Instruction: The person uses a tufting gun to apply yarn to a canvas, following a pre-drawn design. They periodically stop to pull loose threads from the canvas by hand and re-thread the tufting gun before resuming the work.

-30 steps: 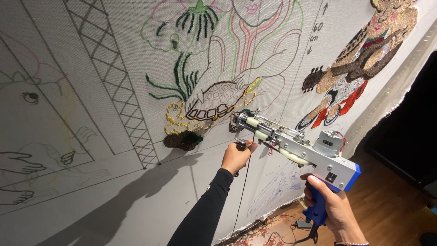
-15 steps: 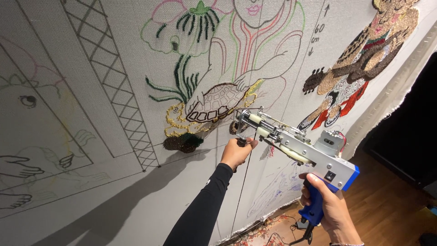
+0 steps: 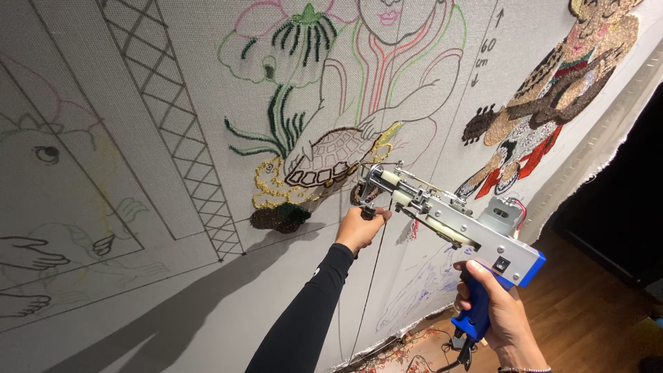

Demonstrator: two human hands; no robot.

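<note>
The tufting gun (image 3: 449, 217) has a bare, dully shining metal frame, while the grip inside the right hand (image 3: 497, 311) is smooth blue plastic. Above the left hand (image 3: 359, 228), the stretched cloth (image 3: 138, 276) looks matt and finely woven, with rough, nubbly yarn pile on the turtle (image 3: 331, 162). Below the right hand, the wooden floor (image 3: 587, 311) shows a soft sheen.

The tufting gun (image 3: 452, 224) points its front end against the stretched cloth (image 3: 138, 276). The left hand (image 3: 359, 228) grips below that front end; the right hand (image 3: 497, 311) holds the handle behind. The tufted turtle (image 3: 331, 162) sits just left of the gun's tip, the tufted figure (image 3: 552, 90) up to its right.
</note>
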